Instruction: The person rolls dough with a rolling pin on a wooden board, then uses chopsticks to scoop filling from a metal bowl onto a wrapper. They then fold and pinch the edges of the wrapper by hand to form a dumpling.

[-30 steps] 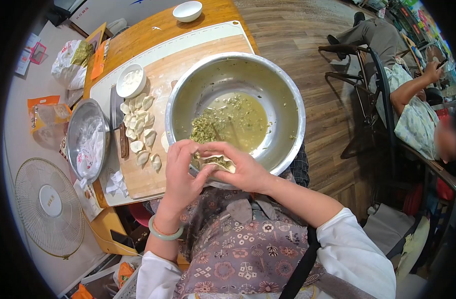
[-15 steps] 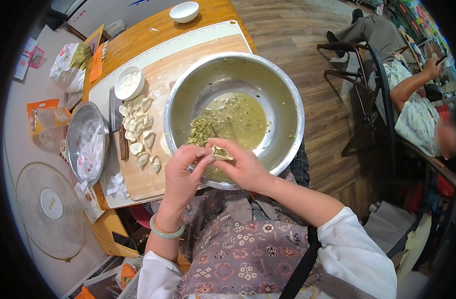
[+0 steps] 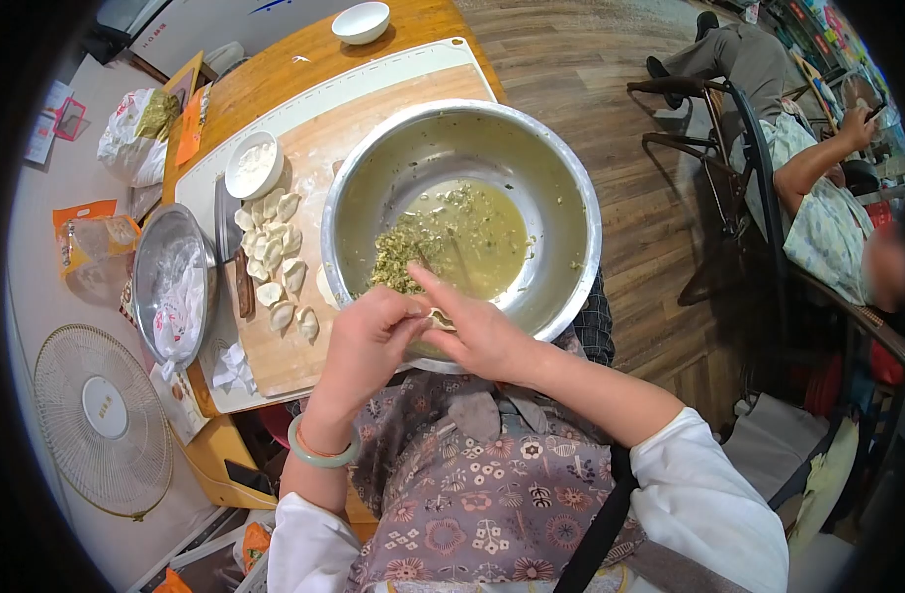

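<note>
Over the near rim of a large metal bowl point(image 3: 561, 326), my left hand point(image 3: 373, 341) and my right hand point(image 3: 482, 336) pinch a dumpling point(image 3: 440, 318) between them. Most of the dumpling is hidden by my fingers; a pale edge of dough shows. Chopped green filling point(image 3: 401, 252) is heaped at the left inside the bowl, beside a pool of yellowish liquid point(image 3: 482, 242). A thin stick-like handle stands in the filling. Finished dumplings point(image 3: 273, 237) lie in rows on the wooden board point(image 3: 314, 198), left of the bowl.
A small white bowl of flour point(image 3: 255, 166) and a knife point(image 3: 243, 282) are by the dumplings. Further left is a metal basin point(image 3: 171, 287) with a plastic bag. Another white bowl point(image 3: 362, 22) stands at the table's far end. A seated person point(image 3: 828, 188) is at right; a fan point(image 3: 104, 410) at left.
My fingers have closed further round the dumpling, so less of its dough shows. My right index finger is now stretched out over the bowl.
</note>
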A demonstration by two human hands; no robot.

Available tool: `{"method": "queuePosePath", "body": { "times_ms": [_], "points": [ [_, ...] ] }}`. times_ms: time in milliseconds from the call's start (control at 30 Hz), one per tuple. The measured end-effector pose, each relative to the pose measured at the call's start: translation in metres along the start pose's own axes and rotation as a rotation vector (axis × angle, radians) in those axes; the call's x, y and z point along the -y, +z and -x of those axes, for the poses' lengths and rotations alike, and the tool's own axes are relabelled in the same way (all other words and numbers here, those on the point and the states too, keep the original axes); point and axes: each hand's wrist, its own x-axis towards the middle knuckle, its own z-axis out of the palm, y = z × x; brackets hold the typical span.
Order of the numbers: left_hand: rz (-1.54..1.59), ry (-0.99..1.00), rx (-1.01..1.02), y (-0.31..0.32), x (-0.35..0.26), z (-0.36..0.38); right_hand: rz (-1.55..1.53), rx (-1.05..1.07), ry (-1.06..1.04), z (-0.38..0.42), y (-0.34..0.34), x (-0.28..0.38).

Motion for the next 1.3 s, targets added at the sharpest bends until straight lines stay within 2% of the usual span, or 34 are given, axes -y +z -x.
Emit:
{"method": "queuePosePath", "body": {
  "times_ms": [67, 133, 167, 200, 233, 300, 333, 400, 433, 533, 567, 767, 800, 833, 867, 900, 967, 1000, 1033, 1067, 1100, 1167, 1200, 1267, 1300],
  "points": [
    [-0.074, 0.01, 0.055, -0.003, -0.005, -0.001, 0.047, -0.003, 0.022, -0.001, 0.001, -0.003],
    [-0.148, 0.02, 0.107, -0.008, -0.011, -0.001, -0.088, -0.134, 0.017, -0.002, 0.003, -0.01],
    [-0.077, 0.011, -0.024, -0.011, -0.014, 0.0, -0.087, -0.133, 0.016, -0.002, 0.002, -0.009],
    [-0.006, 0.002, -0.155, -0.012, -0.016, 0.002, -0.356, -0.127, 0.109, -0.003, -0.002, -0.003],
    [-0.006, 0.003, -0.16, -0.01, -0.015, 0.006, -0.623, -0.118, 0.2, -0.004, -0.005, -0.001],
    [0.332, -0.22, -0.142, -0.002, -0.005, 0.016, -0.712, -0.098, 0.204, -0.004, -0.005, -0.001],
    [0.331, -0.219, -0.152, 0.009, 0.003, 0.018, -0.805, -0.081, 0.214, -0.004, -0.004, -0.001],
    [0.719, -0.214, -0.18, 0.035, 0.011, 0.02, -0.827, -0.078, 0.181, -0.004, -0.001, 0.002],
    [0.787, -0.207, -0.152, 0.039, 0.01, 0.019, -0.85, -0.085, 0.15, -0.004, 0.001, 0.004],
    [0.871, -0.218, -0.251, 0.046, -0.006, 0.011, -0.786, -0.077, 0.074, -0.002, 0.004, 0.008],
    [0.804, -0.156, -0.286, 0.048, -0.007, 0.01, -0.783, -0.075, 0.072, -0.001, 0.006, 0.009],
    [0.531, -0.083, -0.224, 0.043, 0.004, 0.013, -0.48, -0.102, -0.063, -0.001, 0.01, 0.007],
    [0.531, -0.083, -0.223, 0.041, 0.002, 0.014, -0.333, -0.087, -0.079, 0.0, 0.006, 0.01],
    [0.362, -0.086, -0.215, 0.038, -0.001, 0.014, -0.186, -0.073, -0.094, 0.0, 0.003, 0.012],
    [0.194, -0.088, -0.204, 0.034, -0.005, 0.013, -0.187, -0.076, -0.092, 0.0, 0.003, 0.012],
    [0.197, -0.088, -0.199, 0.029, -0.009, 0.011, -0.116, -0.106, -0.091, 0.0, 0.003, 0.011],
    [-0.118, 0.008, -0.06, 0.019, -0.016, 0.007, -0.048, -0.138, -0.084, -0.001, -0.001, 0.012],
    [-0.117, 0.008, -0.056, 0.019, -0.014, 0.008, -0.011, -0.081, -0.016, -0.002, -0.005, 0.016],
    [-0.042, -0.085, -0.047, 0.021, -0.012, 0.011, 0.025, -0.024, 0.051, -0.002, -0.008, 0.02],
    [0.032, -0.177, -0.04, 0.021, -0.011, 0.012, 0.024, -0.026, 0.049, -0.002, -0.009, 0.022],
    [0.03, -0.175, -0.04, 0.021, -0.01, 0.014, 0.055, -0.057, 0.027, -0.002, -0.011, 0.024],
    [0.505, -0.413, -0.024, 0.023, -0.009, 0.017, 0.086, -0.09, 0.006, -0.002, -0.013, 0.022],
    [0.506, -0.412, -0.022, 0.025, -0.009, 0.017, 0.081, -0.096, -0.058, -0.002, -0.013, 0.016],
    [0.759, -0.42, -0.11, 0.029, -0.009, 0.018, 0.077, -0.102, -0.119, -0.003, -0.014, 0.006],
    [0.761, -0.422, -0.109, 0.03, -0.009, 0.018, 0.007, -0.026, -0.137, -0.004, -0.014, 0.002]
  ]
}}
